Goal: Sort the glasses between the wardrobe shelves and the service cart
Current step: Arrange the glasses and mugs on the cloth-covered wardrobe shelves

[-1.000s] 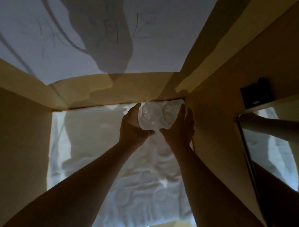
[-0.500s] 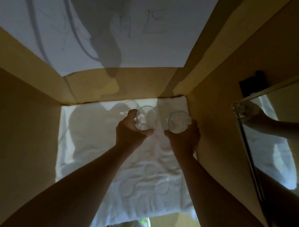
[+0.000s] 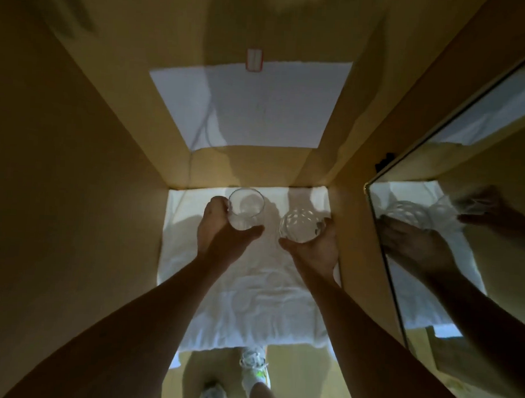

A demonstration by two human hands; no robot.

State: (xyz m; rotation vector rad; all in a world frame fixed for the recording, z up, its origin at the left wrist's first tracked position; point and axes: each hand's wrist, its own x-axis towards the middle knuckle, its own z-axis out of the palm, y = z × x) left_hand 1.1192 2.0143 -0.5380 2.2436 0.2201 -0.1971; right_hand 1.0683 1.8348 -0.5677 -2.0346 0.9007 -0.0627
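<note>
Inside a tan wooden wardrobe compartment, a white quilted cloth covers the shelf. The left hand grips a smooth clear drinking glass, its fingers curled round the far side and its thumb across the near wall; the glass tilts its open mouth toward the camera. At about three o'clock from it, close by but not touching, a clear faceted tumbler sits in the right hand, whose thumb and fingers wrap it from below and from the right. Both glasses are over the far end of the cloth, near the back wall; whether they touch the cloth cannot be told. At three o'clock, a mirrored door panel reflects the hands and glasses. At six o'clock, white sneakers stand on the floor below.
</note>
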